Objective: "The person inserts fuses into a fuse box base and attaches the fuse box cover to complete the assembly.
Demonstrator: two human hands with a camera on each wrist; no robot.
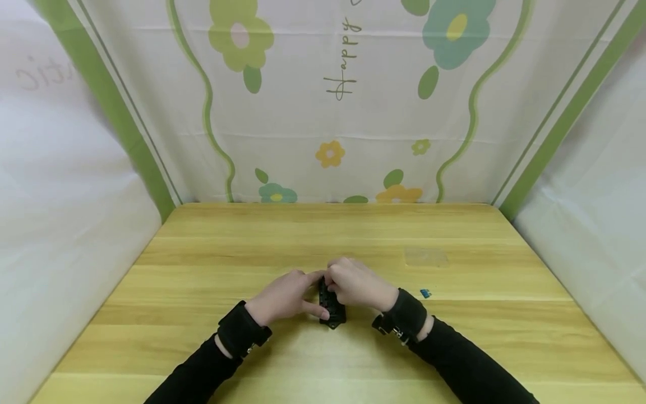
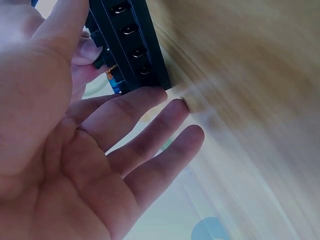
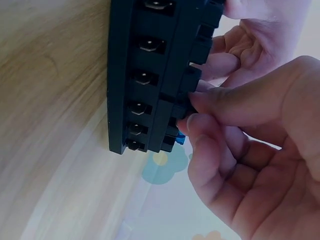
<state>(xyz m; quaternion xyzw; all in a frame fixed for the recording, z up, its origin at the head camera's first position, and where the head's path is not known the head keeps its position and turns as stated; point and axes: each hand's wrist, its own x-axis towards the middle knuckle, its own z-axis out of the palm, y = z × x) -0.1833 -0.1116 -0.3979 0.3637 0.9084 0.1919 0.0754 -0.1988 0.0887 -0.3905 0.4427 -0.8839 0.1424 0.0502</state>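
The black block (image 1: 332,302) lay lengthwise front to back, its ends gripped by the wide-spread left hand (image 1: 284,297), its far half pinched tightly by the right hand (image 1: 360,285).

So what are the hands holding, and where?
Left hand holds the block, thumb near one end, fingers by the other. Right hand pinches at its top; exactly what is hidden.

white flowered backdrop (image 1: 287,118) | green-edged white side cloth (image 1: 75,213) | wood-grain tabletop (image 1: 212,241)
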